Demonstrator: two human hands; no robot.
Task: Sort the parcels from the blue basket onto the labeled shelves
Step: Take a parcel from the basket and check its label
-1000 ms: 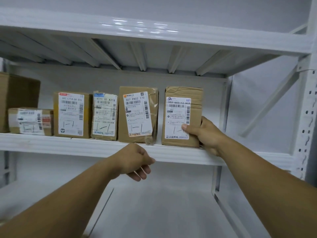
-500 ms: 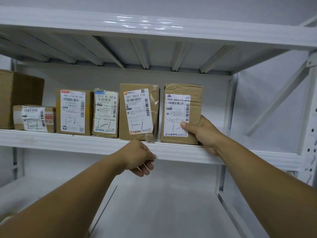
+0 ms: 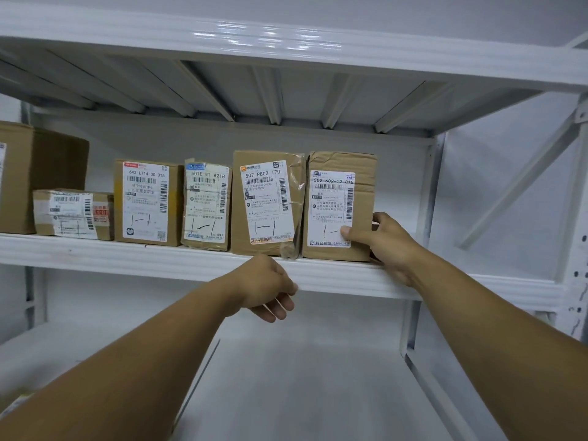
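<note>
Cardboard parcel (image 3: 362, 186) stands upright on the white shelf (image 3: 127, 254), at its front edge toward the right end. My right hand (image 3: 388, 243) reaches up with the arm extended, grip wrapped round the parcel's lower right side, thumb pressing its label (image 3: 331, 205). My left hand (image 3: 267, 286) hovers before the shelf's front edge, fingers loosely curled, holding nothing.

The big carton (image 3: 38, 176) at nine o'clock runs off the left edge. The right hand (image 3: 389, 240) hides its fingers behind the end parcel (image 3: 359, 186), whose label (image 3: 331, 214) carries fine print too small to read. A blurred scrap (image 3: 14, 405) at seven o'clock cannot be made out.
</note>
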